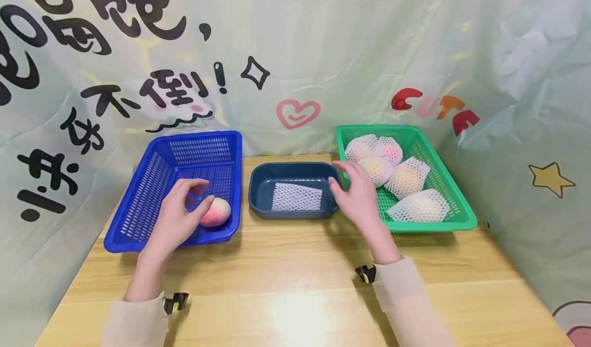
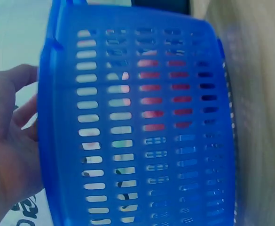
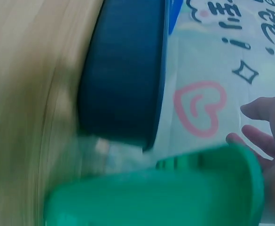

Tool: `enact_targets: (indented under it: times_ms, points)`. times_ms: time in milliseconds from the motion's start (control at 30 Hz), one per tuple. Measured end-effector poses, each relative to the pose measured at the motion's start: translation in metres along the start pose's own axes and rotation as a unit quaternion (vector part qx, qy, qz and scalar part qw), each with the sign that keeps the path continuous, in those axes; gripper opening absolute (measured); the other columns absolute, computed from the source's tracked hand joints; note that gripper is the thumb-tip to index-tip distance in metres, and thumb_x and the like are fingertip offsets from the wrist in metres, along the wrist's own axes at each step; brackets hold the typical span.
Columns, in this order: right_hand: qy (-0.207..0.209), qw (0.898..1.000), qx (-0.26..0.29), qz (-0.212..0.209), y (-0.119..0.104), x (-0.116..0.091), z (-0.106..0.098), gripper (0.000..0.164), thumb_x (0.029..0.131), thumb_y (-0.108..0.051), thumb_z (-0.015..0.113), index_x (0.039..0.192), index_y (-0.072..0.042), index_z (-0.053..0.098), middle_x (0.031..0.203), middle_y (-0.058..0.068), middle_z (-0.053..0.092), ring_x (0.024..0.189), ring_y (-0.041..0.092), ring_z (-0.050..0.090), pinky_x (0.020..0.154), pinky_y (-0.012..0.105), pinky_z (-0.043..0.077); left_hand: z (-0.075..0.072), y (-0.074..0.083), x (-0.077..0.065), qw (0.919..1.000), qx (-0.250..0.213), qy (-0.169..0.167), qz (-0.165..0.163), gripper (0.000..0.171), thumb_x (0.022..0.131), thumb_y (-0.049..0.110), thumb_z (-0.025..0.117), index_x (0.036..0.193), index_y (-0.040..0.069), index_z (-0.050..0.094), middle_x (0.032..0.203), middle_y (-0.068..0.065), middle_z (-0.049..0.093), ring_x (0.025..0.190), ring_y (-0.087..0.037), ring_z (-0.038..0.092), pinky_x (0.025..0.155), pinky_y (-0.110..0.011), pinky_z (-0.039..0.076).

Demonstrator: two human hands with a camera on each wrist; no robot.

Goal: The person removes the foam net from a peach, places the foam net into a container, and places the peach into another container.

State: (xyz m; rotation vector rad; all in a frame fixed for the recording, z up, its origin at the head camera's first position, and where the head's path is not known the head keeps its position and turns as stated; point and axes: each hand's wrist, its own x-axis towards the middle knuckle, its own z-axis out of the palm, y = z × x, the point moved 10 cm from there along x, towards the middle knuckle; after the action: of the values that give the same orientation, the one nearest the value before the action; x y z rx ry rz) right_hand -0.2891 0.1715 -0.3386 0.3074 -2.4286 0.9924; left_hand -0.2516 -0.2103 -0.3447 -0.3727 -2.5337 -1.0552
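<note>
Now our left hand (image 1: 177, 218) rests spread on the peach (image 1: 215, 212) in the blue basket (image 1: 138, 203); right hand (image 1: 357, 195) spread, reaching toward 1 o'clock; we should grip netted fruit (image 1: 376, 170) gently

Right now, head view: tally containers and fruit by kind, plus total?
Perforated plastic baskets: 2, blue and green
Dark blue plastic tray: 1
Bare pink peach: 1
Fruits in white foam netting: 5
Loose white foam net sleeve: 1
Total: 10
</note>
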Motion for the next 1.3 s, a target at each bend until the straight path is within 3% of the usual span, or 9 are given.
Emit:
enact_targets:
  times_ms: [133,400,600,800,1033,1300]
  points:
    - [0.024,1.000,-0.004,0.004,0.016,-0.005,-0.022,0.041,0.094,-0.015,0.074,0.134,-0.006,0.067,0.132,0.015,0.066,0.122,0.037,0.062,0.099,0.055,0.049,-0.002,0.008,-0.013,0.9996,0.013,0.023,0.013,0.031,0.098,0.013,0.072,0.127,0.005,0.064,0.116,-0.012,0.063,0.102,-0.024,0.058,0.079,-0.030,0.045]
    - [0.011,0.998,-0.039,0.046,0.058,-0.017,-0.053,0.044,0.096,-0.014,0.072,0.137,-0.002,0.062,0.136,0.021,0.061,0.123,0.042,0.057,0.100,0.060,0.045,0.010,0.019,-0.043,0.9926,0.113,0.002,0.044,0.037,0.091,0.014,0.079,0.123,0.003,0.064,0.111,-0.012,0.064,0.101,-0.031,0.060,0.080,-0.048,0.049]
    - [-0.049,0.989,-0.095,0.098,0.093,-0.025,-0.075,0.054,0.098,-0.023,0.070,0.145,0.000,0.054,0.146,0.030,0.051,0.134,0.052,0.044,0.106,0.070,0.035,0.023,0.020,-0.057,0.9838,0.169,-0.030,0.052,0.035,0.097,0.029,0.074,0.118,0.004,0.064,0.110,-0.012,0.065,0.099,-0.036,0.061,0.079,-0.054,0.049]
    - [-0.104,0.975,-0.152,0.122,0.125,-0.034,-0.093,0.059,0.099,-0.030,0.068,0.145,0.002,0.051,0.148,0.036,0.044,0.134,0.060,0.037,0.099,0.077,0.030,0.036,0.017,-0.064,0.9739,0.212,-0.066,0.048,0.038,0.101,0.039,0.066,0.119,0.006,0.065,0.115,-0.011,0.064,0.102,-0.035,0.060,0.082,-0.055,0.049]
    - [-0.182,0.964,-0.175,0.085,0.146,-0.034,-0.103,0.060,0.099,-0.031,0.069,0.141,0.009,0.051,0.143,0.040,0.045,0.131,0.062,0.037,0.100,0.077,0.031,0.045,0.015,-0.067,0.9572,0.268,-0.095,0.055,0.045,0.103,0.049,0.060,0.120,0.009,0.069,0.116,-0.010,0.066,0.105,-0.035,0.061,0.086,-0.056,0.047]
    - [-0.281,0.947,-0.150,0.043,0.152,-0.032,-0.094,0.058,0.096,-0.030,0.075,0.136,0.008,0.057,0.142,0.038,0.045,0.131,0.058,0.040,0.104,0.073,0.036,0.048,0.014,-0.067,0.9501,0.289,-0.101,0.058,0.045,0.104,0.050,0.057,0.117,0.009,0.070,0.113,-0.011,0.067,0.104,-0.035,0.061,0.084,-0.054,0.048]
